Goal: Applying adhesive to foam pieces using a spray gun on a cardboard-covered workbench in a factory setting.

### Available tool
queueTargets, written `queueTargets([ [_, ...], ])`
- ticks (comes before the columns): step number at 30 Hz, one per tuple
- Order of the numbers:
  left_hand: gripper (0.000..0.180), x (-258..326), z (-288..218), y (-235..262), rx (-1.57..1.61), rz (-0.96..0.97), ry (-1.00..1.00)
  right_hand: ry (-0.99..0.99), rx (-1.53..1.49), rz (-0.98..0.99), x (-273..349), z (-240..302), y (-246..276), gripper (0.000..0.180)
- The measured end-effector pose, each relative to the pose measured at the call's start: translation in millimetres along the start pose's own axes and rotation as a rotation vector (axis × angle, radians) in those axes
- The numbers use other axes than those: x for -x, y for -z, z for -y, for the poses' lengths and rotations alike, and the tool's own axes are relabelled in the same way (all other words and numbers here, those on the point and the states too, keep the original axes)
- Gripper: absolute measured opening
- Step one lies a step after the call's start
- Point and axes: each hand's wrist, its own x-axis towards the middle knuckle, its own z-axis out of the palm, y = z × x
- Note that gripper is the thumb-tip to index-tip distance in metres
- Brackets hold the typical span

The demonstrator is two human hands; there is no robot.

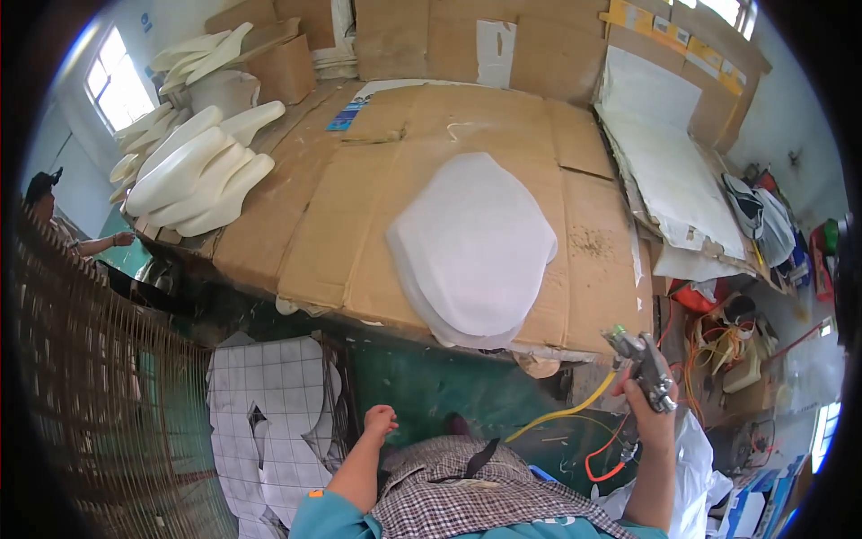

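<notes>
A metal spray gun (651, 368) is gripped in my right hand (648, 413), to the right of the table's front edge. A yellow hose (575, 409) and an orange-red hose (603, 469) run below it. My left hand (382, 420) is closed in a loose fist in front of my body, apart from the table, and nothing shows in it. Ahead of both hands, a large pale, rounded, sheet-like piece (476, 247) with curved edges lies on the cardboard-covered table (314, 242). Its near edge reaches close to the table's front.
Several cream moulded pieces (202, 175) are stacked at the table's left. White sheets (660, 135) lie at the right, near tangled hoses (705, 350). A wire grid with a white sheet (269, 395) stands at lower left, beside a rod rack (108, 377). Another person (67, 220) is far left.
</notes>
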Motion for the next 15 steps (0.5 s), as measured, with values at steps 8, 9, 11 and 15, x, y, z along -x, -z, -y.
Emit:
queueTargets([
  [8, 0.012, 4, 37, 23, -0.152, -0.071, 0.145, -0.126, -0.045, 0.198, 41, 7, 11, 0.048],
  [9, 0.012, 3, 42, 26, -0.153, -0.090, 0.192, -0.138, -0.100, 0.192, 40, 4, 8, 0.051],
  [11, 0.012, 1, 48, 31, -0.151, -0.107, 0.208, -0.104, -0.084, 0.141, 32, 0, 2, 0.052],
  [15, 0.011, -3, 47, 27, -0.103, -0.082, 0.194, -0.038, -0.051, -0.039, 18, 2, 5, 0.052],
])
